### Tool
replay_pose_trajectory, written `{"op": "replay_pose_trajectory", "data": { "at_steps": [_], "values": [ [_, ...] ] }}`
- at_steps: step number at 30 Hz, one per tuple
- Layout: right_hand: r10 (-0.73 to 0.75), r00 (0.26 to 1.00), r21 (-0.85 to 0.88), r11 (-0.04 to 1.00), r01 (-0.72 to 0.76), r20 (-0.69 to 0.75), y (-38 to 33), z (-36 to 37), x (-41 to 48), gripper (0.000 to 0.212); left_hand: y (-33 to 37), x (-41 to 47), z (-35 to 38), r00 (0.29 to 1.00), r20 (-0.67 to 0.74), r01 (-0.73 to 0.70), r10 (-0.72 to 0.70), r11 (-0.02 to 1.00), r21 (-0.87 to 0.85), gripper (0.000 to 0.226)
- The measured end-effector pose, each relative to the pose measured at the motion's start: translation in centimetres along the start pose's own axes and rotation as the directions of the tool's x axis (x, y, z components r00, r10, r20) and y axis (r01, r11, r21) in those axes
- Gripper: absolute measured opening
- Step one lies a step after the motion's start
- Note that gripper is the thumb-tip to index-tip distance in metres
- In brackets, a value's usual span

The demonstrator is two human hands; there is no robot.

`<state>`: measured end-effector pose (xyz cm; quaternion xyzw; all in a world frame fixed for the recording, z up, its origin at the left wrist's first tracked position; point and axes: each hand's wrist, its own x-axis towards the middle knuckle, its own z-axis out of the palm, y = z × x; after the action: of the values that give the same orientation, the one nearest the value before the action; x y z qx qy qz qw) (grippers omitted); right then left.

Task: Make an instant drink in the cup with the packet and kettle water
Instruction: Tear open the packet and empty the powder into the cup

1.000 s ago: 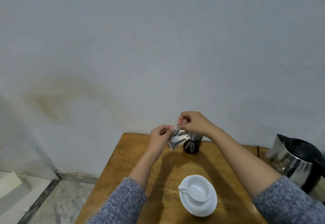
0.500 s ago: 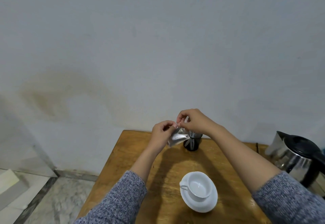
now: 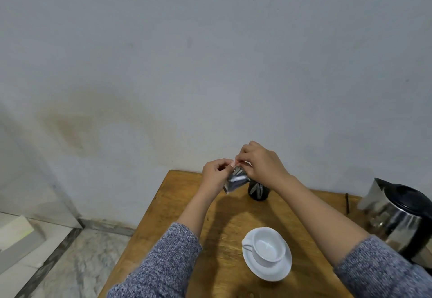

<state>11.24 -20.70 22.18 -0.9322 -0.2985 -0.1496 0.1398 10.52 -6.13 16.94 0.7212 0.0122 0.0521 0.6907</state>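
Note:
A small silver packet hangs in the air over the far part of the wooden table. My left hand pinches its top left corner and my right hand pinches the top edge right beside it, fingertips almost touching. A white cup stands empty on a white saucer near the table's front, below and to the right of my hands. The steel kettle with a black lid sits at the right edge.
A dark container with light markings stands at the back of the table, partly hidden behind my right hand. A grey wall rises just behind the table. Marble floor lies to the left, with a pale block at the far left.
Both hands stay on the packet, with my fingertips drawn closer together at its top. The view has tilted slightly; cup and kettle have not moved.

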Motion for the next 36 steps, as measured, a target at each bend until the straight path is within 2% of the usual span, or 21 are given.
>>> {"op": "replay_pose_trajectory", "data": {
  "at_steps": [6,8,10,16,20,22,24,27,29,32,34,36],
  "values": [
    [-0.145,0.988,0.058,0.987,0.148,-0.044,-1.0,0.9,-0.3,0.016,-0.3,-0.6,-1.1,0.995,-0.099,0.017,-0.014,0.999,0.031,0.014],
    [-0.219,0.975,0.093,0.971,0.222,-0.042,-1.8,1.3,-0.3,0.015,-0.6,-0.5,-2.2,0.989,-0.142,0.031,-0.029,0.999,0.012,0.013],
    [-0.233,0.972,0.147,0.961,0.233,-0.019,-2.3,1.5,-0.2,0.013,-0.7,-0.6,-3.3,0.979,-0.198,0.036,-0.041,0.999,-0.027,0.011],
    [-0.266,0.963,0.248,0.936,0.249,0.039,-3.7,2.0,-0.4,0.011,-1.0,-0.9,-6.1,0.91,-0.41,0.054,-0.059,0.998,-0.024,0.017],
    [-0.308,0.95,0.352,0.896,0.27,0.055,-5.1,2.6,-0.2,0.009,-2.0,-1.2,-8.8,0.839,-0.536,0.075,-0.092,0.996,-0.053,0.019],
    [-0.267,0.961,0.428,0.878,0.213,0.068,-5.9,3.1,-0.2,0.008,-2.3,-1.6,-10.4,0.818,-0.57,0.057,-0.08,0.997,-0.058,0.018],
    [-0.161,0.985,0.512,0.852,0.108,0.06,-6.7,4.4,-0.3,0.008,-2.4,-2.4,-11.8,0.809,-0.585,0.02,-0.057,0.997,-0.07,0.015],
    [0.098,0.981,0.581,0.794,-0.18,0.17,-7.5,8.3,-0.9,0.018,-3.0,-3.9,-13.5,0.806,-0.589,0.017,-0.064,0.996,-0.085,0.015],
    [0.218,0.914,0.591,0.706,-0.391,0.343,-7.5,12.3,-2.0,0.026,-3.9,-5.0,-14.5,0.799,-0.596,0.023,-0.081,0.994,-0.103,0.012],
    [0.262,0.774,0.551,0.575,-0.604,0.576,-7.9,18.4,-4.7,0.033,-6.0,-6.6,-15.9,0.789,-0.606,0.056,-0.104,0.994,-0.097,0.013],
    [0.251,0.715,0.49,0.58,-0.651,0.653,-8.2,21.6,-6.3,0.032,-7.4,-7.6,-16.9,0.781,-0.611,0.09,-0.128,0.992,-0.094,0.019],
    [0.225,0.673,0.403,0.653,-0.641,0.705,-8.4,23.9,-7.2,0.031,-8.5,-8.5,-17.7,0.772,-0.618,0.116,-0.149,0.989,-0.093,0.022]
  ]
}}
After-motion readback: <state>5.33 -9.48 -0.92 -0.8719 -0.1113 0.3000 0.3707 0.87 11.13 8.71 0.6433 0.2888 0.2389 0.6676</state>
